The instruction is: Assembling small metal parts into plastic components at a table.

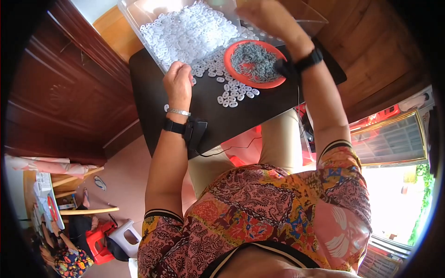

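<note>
My left hand point(178, 79) is closed at the near edge of a clear plastic bin point(150, 44), thumb pressed against curled fingers; whatever it holds is hidden. Heaped in that bin are small white oval plastic pieces point(190, 32) with two holes each. My right hand point(266, 17) reaches over the far side, above a second clear container point(317, 21); its fingers are blurred and partly cut off by the picture's edge. Below its wrist sits a red-orange bowl point(228, 65) full of small grey metal screws point(255, 60). Loose white oval pieces point(232, 94) lie on the dark table beside the bowl.
The black tabletop point(208, 132) spans the space before my knees. A thin black cable point(232, 148) hangs from my left wrist's strap device point(194, 132). Dark wooden furniture point(60, 92) stands left. Another person point(69, 255) is at lower left, near red and white stools point(99, 243).
</note>
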Motion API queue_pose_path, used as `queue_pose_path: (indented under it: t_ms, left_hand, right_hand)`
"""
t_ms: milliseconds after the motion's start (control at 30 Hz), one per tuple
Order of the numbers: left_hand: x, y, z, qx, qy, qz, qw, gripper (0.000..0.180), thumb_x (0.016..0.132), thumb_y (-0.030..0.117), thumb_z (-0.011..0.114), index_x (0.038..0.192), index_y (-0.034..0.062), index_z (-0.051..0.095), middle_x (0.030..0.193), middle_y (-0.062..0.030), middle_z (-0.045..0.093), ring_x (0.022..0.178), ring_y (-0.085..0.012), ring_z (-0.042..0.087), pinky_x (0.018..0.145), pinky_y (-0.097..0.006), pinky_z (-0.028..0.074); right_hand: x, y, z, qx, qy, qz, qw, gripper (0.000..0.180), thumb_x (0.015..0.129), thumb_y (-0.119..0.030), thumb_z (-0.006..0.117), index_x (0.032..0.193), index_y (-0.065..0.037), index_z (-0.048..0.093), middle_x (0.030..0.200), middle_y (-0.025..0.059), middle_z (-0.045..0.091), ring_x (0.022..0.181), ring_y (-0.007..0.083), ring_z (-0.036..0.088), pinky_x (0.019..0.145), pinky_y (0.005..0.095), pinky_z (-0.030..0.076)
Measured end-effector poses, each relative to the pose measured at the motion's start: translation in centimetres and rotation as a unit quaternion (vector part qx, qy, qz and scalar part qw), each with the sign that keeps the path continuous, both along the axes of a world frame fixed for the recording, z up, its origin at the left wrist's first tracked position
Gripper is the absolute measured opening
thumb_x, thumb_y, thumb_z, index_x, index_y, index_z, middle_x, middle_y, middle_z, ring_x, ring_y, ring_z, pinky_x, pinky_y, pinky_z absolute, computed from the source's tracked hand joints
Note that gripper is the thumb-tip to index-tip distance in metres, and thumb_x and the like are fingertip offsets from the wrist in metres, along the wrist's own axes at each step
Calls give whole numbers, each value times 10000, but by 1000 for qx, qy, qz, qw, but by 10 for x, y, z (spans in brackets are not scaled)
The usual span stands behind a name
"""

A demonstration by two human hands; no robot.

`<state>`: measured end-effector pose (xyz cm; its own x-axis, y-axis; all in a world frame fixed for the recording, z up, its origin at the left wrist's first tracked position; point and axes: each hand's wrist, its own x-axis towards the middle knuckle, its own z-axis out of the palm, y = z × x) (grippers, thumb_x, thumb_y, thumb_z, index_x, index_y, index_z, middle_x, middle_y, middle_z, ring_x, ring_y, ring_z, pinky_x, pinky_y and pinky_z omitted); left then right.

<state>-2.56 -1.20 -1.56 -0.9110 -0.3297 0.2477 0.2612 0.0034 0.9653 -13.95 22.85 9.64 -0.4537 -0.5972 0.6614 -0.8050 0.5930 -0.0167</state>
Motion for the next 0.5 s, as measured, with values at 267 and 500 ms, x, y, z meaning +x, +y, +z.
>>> queue_pose_path:
  t_ms: [267, 500]
  left_hand:
    - [-10, 6, -6, -10, -11, 1, 1000, 167, 814, 86, 526, 668, 5, 536, 529, -6, 470, 455, -74, 429, 423, -232, 338]
    - [-19, 6, -13, 8, 20, -24, 999, 168, 804, 97, 535, 664, 6, 548, 533, -10, 485, 453, -81, 442, 421, -233, 343]
  right_hand:
    - [-111, 111, -29, 179, 184, -295, 920, 305, 840, -284, 527, 923, -29, 670, 971, 173, 647, 799, 333, 622, 741, 396, 501]
    - [-7, 42, 50, 117, -36, -191, 974, 162, 806, -156, 551, 798, -63, 683, 842, 123, 659, 752, 274, 614, 654, 376, 496]
